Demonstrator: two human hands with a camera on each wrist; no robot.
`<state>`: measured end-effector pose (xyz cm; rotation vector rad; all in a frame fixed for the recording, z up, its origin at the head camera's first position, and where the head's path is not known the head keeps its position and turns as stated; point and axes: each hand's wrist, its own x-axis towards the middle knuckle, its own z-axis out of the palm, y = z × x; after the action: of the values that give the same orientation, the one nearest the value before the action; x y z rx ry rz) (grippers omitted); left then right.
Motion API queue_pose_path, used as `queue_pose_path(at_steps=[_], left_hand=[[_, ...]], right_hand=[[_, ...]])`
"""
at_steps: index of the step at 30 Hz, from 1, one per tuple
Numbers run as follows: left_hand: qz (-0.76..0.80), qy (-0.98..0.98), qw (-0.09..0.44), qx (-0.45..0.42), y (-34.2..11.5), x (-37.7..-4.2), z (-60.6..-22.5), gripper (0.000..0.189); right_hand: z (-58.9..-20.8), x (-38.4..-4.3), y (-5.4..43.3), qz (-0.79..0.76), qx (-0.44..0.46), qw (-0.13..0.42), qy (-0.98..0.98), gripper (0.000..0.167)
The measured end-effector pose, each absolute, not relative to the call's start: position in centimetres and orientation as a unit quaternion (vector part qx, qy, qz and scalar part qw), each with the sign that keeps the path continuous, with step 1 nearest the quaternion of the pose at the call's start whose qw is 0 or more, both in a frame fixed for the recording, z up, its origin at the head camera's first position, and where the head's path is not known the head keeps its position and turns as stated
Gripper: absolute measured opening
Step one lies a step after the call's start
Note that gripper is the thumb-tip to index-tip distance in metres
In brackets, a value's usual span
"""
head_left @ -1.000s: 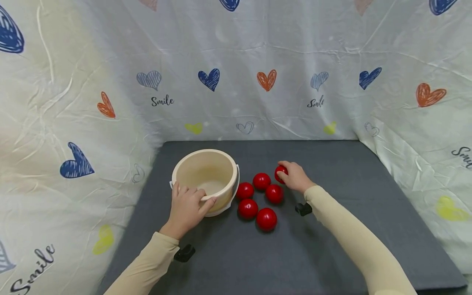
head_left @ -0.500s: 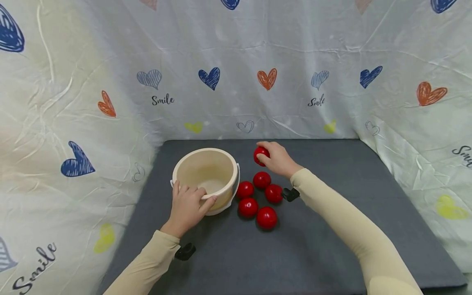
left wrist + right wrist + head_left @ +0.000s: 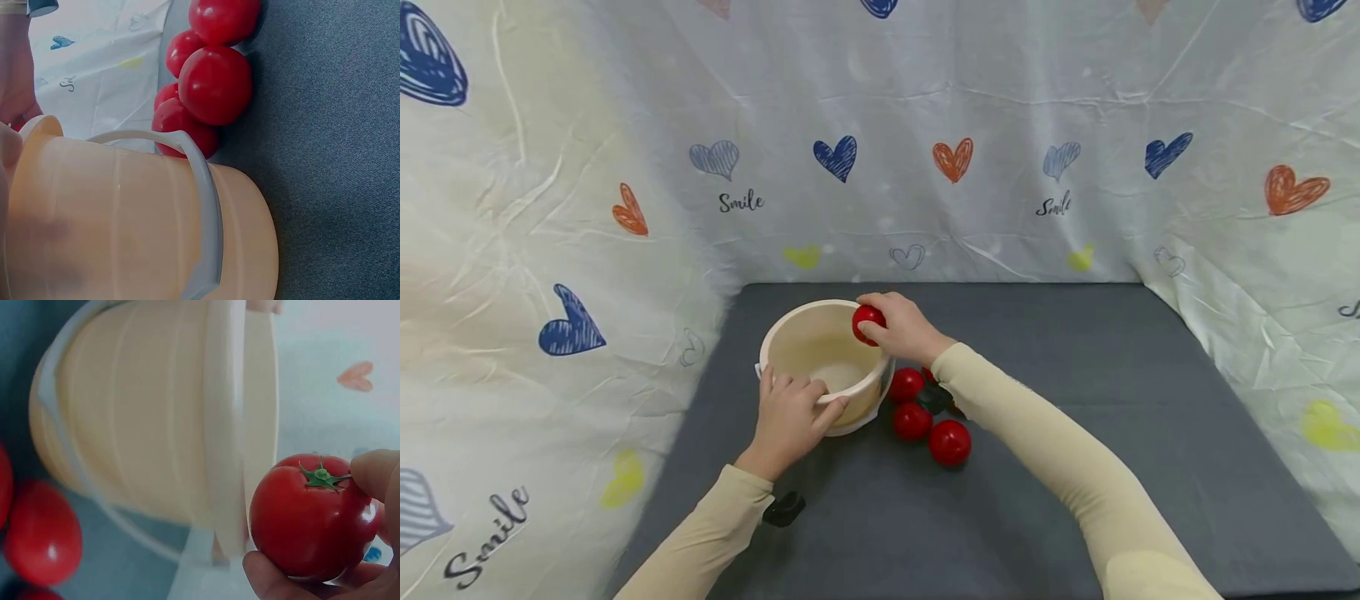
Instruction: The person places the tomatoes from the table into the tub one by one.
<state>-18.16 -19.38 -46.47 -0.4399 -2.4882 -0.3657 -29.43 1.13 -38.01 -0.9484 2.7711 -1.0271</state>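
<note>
A cream bucket [image 3: 857, 408] with a pale handle [image 3: 209, 225] stands on the dark table. My left hand [image 3: 790, 421] grips its near rim, thumb outside and fingers over the edge. At the bucket's right rim, my right hand [image 3: 902, 325] holds a red tomato [image 3: 312, 519] with a green calyx, pinched between thumb and fingers. Several more tomatoes [image 3: 950, 442] lie together on the table just right of the bucket, some partly hidden under my right wrist. The part of the bucket's inside that shows in the head view is bare.
The dark grey table [image 3: 1075, 350] reaches to a hanging white cloth [image 3: 1000, 167] with printed hearts at the back and sides. A black wrist camera [image 3: 934, 398] on the right wrist hangs over the tomatoes; another black wrist camera [image 3: 784, 509] sits under the left wrist.
My right hand has lifted the tomato off the table at the group's far right and carried it left to the bucket's rim. The left hand keeps its grip on the rim.
</note>
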Motion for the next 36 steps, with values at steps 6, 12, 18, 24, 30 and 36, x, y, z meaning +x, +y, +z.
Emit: queue_pose_path(at_steps=[6,12,18,24,30,36], left_hand=[[-0.131,-0.933,0.291,-0.168,-19.4,-18.2,-46.4,0.036],[-0.128,-0.932,0.294,-0.171,-19.4,-18.2,-46.3,0.036],[-0.126,-0.936,0.284,-0.165,-19.4,-18.1,-46.4,0.036],[-0.126,-0.937,0.284,-0.161,-19.4,-18.0,-46.3,0.035],[-0.124,-0.936,0.287,-0.159,-19.5,-17.9,-46.3,0.036],[-0.128,-0.936,0.288,-0.160,-19.5,-18.0,-46.4,0.036]], right_hand=[[-38.2,-28.8,-0.8,-0.316,-0.331,0.019,0.889,0.039],[-39.0,-28.2,-2.0,-0.301,-0.361,0.026,0.883,0.036],[-39.6,-27.9,-2.6,-0.303,-0.365,0.027,0.880,0.037],[-40.0,-27.8,-2.8,-0.304,-0.366,0.014,0.880,0.034],[-40.3,-27.7,-2.7,-0.309,-0.367,-0.008,0.877,0.034],[-40.4,-27.6,-2.6,-0.311,-0.367,-0.019,0.876,0.035]])
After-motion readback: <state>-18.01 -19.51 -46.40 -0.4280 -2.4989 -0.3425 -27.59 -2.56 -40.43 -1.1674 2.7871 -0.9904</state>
